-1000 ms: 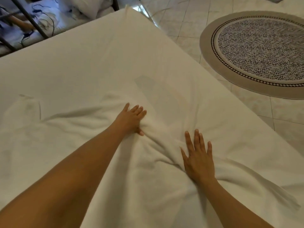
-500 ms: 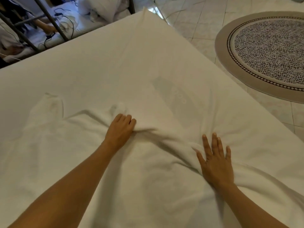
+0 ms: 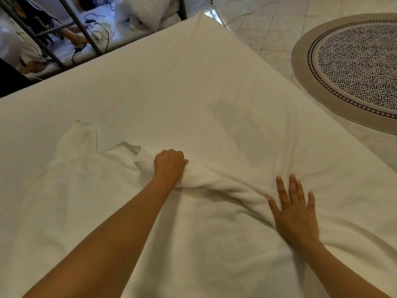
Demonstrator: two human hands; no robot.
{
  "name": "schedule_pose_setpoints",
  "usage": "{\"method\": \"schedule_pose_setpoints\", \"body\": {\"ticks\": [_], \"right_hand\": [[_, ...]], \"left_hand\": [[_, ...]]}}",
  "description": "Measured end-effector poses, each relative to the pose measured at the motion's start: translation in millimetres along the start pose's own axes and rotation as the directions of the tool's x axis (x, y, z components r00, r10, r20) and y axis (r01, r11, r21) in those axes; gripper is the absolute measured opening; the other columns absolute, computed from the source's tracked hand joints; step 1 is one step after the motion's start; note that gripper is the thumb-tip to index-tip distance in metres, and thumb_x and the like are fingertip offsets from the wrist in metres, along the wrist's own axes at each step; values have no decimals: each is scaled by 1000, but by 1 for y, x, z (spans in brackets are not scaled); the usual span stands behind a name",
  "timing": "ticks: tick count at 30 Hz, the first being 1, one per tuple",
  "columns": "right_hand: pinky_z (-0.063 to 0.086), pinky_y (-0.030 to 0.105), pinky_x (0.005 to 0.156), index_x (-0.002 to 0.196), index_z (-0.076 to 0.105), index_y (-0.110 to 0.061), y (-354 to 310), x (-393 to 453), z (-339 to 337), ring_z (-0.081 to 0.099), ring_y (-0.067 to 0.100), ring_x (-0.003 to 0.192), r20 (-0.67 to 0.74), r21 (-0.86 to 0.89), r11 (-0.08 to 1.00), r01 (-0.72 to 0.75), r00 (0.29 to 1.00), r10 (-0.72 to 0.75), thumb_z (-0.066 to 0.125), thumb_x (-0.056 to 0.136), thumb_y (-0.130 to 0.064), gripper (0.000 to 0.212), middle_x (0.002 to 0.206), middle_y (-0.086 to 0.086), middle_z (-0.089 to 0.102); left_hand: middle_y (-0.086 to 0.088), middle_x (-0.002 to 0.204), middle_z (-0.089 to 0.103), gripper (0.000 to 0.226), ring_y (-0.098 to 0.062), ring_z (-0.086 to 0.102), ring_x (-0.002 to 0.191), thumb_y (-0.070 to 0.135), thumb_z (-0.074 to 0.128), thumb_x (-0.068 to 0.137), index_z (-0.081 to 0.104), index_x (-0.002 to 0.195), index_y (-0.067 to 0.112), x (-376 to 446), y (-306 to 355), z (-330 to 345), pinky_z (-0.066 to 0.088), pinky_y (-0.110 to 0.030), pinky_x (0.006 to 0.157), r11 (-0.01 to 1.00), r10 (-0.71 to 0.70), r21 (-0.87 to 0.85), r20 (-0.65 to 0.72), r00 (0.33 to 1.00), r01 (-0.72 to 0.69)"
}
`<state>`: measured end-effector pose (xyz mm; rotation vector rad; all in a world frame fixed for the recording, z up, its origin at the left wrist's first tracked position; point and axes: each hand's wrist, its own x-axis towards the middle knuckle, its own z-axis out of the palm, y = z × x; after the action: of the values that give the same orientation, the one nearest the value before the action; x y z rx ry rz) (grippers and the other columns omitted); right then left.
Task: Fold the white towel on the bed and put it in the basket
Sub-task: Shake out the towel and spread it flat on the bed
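The white towel (image 3: 90,190) lies spread and rumpled over the near half of the bed (image 3: 150,87), which has a white sheet. My left hand (image 3: 169,165) is closed in a fist on the towel's far edge near the middle, bunching the cloth into a thick ridge. That ridge runs to the right toward my right hand (image 3: 295,214), which rests flat on the towel with its fingers spread. One towel corner sticks out at the far left. No basket is in view.
A round grey patterned rug (image 3: 352,67) lies on the tiled floor to the right of the bed. Beyond the bed's far edge stand metal bars (image 3: 79,26), cables and white bedding, with another person's hand among them.
My left hand went from lying flat to a fist on the towel's far edge and gathered it into a ridge. My right hand stayed flat. The view tilted a little.
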<state>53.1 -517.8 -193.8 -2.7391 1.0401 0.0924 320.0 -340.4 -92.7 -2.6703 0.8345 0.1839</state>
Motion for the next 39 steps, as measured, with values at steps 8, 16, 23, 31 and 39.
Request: {"method": "schedule_pose_setpoints", "body": {"ticks": [8, 16, 23, 31, 39], "right_hand": [[10, 48, 116, 151, 2, -31, 0, -1, 5, 11, 23, 147, -38, -7, 1000, 3, 999, -3, 12, 90, -60, 68, 160, 7, 6], [12, 46, 113, 148, 22, -34, -2, -4, -1, 24, 28, 143, -26, -76, 996, 48, 998, -50, 16, 93, -53, 59, 157, 10, 21], [47, 44, 88, 96, 62, -10, -9, 14, -19, 56, 40, 110, -123, 201, 964, 174, 981, -151, 52, 84, -31, 26, 127, 24, 54], [40, 34, 54, 71, 50, -8, -4, 47, -65, 54, 32, 63, -279, 146, 977, 154, 954, -109, 49, 79, -13, 10, 70, 12, 57], [17, 52, 111, 112, 57, -2, 10, 110, -79, 48, 36, 120, -365, 52, 974, -222, 903, 225, 53, 85, -4, 27, 121, 21, 59]], "left_hand": [[-6, 133, 51, 41, -25, 48, 123, 25, 60, 90, 47, 127, 13, 36, -11, 26, 24, -40, 111, 949, 308, -102, 122, 944, -297], [-3, 114, 61, 34, -25, 55, 107, 30, 58, 90, 48, 120, 17, 19, -11, 19, 34, -37, 96, 957, 277, 53, 140, 951, -287], [0, 97, 65, 12, -20, 63, 96, 20, 54, 88, 58, 99, 19, -3, -2, -3, 36, -33, 91, 900, 344, 179, 268, 900, -398], [-15, 109, 64, 25, -31, 63, 98, 0, 41, 94, 58, 113, 1, 38, 8, -55, 47, -35, 73, 975, 185, 125, 10, 983, -185], [-24, 153, 23, 71, -39, 37, 134, 11, 37, 99, -12, 150, 15, 109, 94, -125, 31, -42, 111, 774, 149, -625, 23, 989, -103]]}}
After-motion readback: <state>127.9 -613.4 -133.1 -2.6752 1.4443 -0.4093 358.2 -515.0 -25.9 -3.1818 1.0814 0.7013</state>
